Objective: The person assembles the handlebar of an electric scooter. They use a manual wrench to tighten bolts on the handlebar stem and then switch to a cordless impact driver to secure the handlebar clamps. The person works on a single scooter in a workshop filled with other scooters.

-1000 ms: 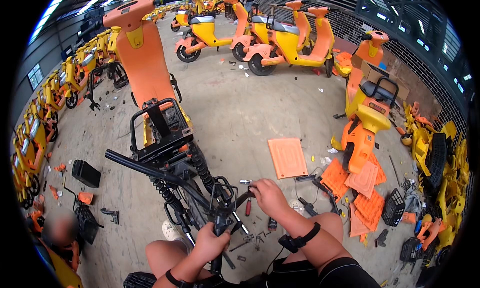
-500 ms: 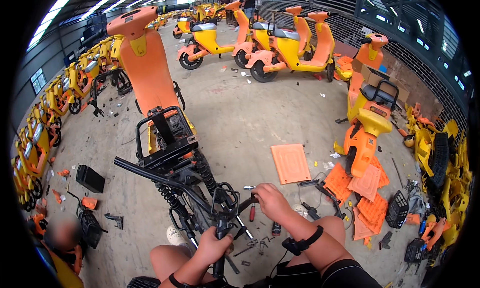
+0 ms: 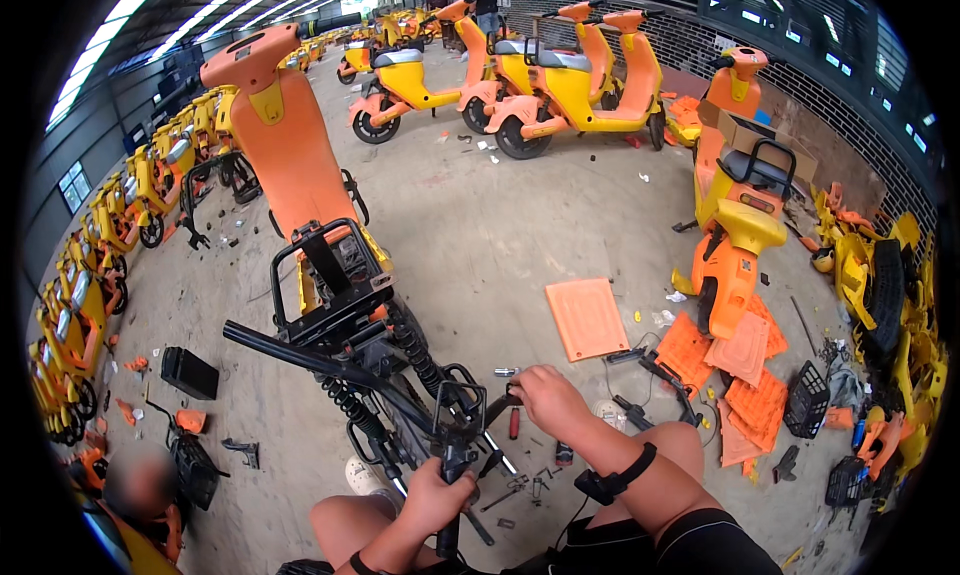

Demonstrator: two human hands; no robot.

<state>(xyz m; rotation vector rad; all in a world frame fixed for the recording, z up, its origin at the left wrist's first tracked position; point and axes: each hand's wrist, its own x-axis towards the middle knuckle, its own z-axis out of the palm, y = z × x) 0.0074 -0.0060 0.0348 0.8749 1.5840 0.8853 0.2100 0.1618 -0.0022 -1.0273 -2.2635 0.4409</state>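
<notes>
In front of me stands a partly stripped scooter with an orange body (image 3: 290, 165), a black tubular frame (image 3: 330, 360) and coil shock absorbers (image 3: 415, 353). My left hand (image 3: 438, 497) is closed around a thick black tube (image 3: 448, 537), at the junction of bars nearest me. My right hand (image 3: 548, 400) has its fingers closed on the outer end of a short black bar (image 3: 497, 407) reaching right from that junction; the fingers hide its tip. Just beyond these fingers lies a small metal socket (image 3: 507, 372), and a red-handled screwdriver (image 3: 515, 422) lies below.
Loose bolts (image 3: 540, 483) and tools lie on the floor near my knees. Orange panels (image 3: 588, 320) are scattered to the right, beside a half-stripped scooter (image 3: 735, 235). Yellow scraps (image 3: 905, 375) are heaped far right. A black box (image 3: 190, 373) and another person (image 3: 140, 490) are at left.
My view has shifted slightly, so the surroundings sit a little differently. Both hands keep their holds; the bars under them have barely moved.
</notes>
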